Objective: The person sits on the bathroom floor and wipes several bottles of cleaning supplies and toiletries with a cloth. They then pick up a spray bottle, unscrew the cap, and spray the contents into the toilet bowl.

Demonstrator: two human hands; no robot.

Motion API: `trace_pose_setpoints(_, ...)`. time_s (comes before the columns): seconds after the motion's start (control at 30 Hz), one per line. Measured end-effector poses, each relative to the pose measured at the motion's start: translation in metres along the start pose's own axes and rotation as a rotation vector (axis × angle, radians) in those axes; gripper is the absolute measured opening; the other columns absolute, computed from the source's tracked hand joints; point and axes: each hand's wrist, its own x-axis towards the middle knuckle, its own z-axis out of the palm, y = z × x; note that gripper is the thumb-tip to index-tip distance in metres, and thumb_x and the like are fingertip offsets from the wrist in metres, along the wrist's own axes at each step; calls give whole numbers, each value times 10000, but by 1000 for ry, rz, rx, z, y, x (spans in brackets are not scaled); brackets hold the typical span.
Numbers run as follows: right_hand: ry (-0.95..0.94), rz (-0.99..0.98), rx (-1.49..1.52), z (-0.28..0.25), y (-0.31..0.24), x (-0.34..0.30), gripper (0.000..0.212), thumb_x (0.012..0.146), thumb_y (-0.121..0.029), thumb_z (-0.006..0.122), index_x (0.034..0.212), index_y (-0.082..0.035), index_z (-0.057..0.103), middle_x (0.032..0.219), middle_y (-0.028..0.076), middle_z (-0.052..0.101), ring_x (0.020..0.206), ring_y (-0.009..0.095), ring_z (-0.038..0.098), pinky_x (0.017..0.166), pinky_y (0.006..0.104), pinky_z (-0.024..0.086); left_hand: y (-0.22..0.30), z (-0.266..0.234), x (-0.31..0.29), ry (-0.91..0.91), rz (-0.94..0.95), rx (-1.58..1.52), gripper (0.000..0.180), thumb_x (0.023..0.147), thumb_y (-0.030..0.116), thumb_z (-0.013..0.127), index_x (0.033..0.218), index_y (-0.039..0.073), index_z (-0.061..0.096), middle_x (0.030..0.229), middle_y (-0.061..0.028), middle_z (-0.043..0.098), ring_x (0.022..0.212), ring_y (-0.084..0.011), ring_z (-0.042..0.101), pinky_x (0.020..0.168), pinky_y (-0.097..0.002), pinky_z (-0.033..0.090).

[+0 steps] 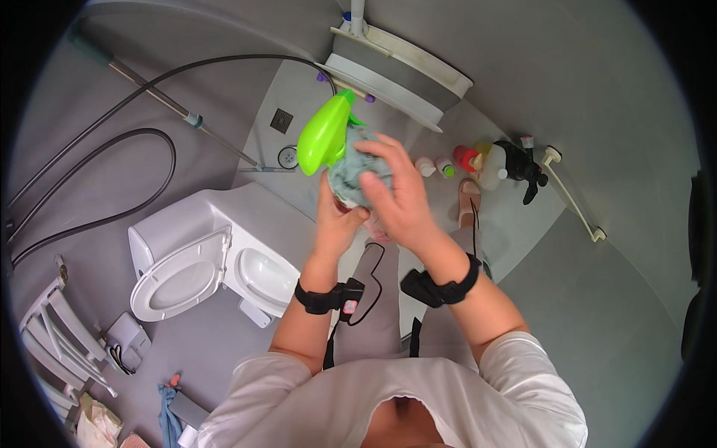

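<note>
Glossy sprayer point(321, 138), crumpled cloth point(357, 172) in 2 hands point(405, 200)

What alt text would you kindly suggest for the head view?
A person's left hand holds a green-topped spray bottle while the right hand holds a grey-green cloth against it. A white toilet stands to the left.

Seeing smooth, shiny plastic on the green spray top point(323, 138). Finding soft, dull, wrinkly cloth in the grey-blue rag point(351, 175). Spotting slick, glossy white on the toilet point(254, 213), and shiny silver metal along the pole point(168, 103). Noticing a smooth, rubbery look on the dark hose point(254, 56). Looking at smooth, dull grey wall point(567, 75) and soft, plain cloth in the white shirt point(321, 396).
</note>
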Motion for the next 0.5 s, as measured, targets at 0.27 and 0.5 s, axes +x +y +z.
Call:
trace_pose_setpoints(0.27, 42, -106, 112, 3, 8, -25, 384, 817, -147, 681, 1185, -87, 593, 1326, 197, 484, 1217, 411, 479, 991, 469, 414, 20, -1, -2, 20, -30, -176, 1211, 559, 725, 748, 1417, 14, 277, 1306, -70, 469, 1186, -169, 489, 976, -324, 425)
trace_pose_setpoints(0.5, -25, -272, -261, 22, -12, -6, 395, 733, -134, 729, 1116, -129, 631, 1323, 205, 475, 1180, 432, 493, 965, 480, 443, 33, 0, 1, 154, 38, -179, 1158, 668, 822, 554, 1460, 48, 219, 1351, -94, 442, 1221, -222, 484, 997, -364, 435)
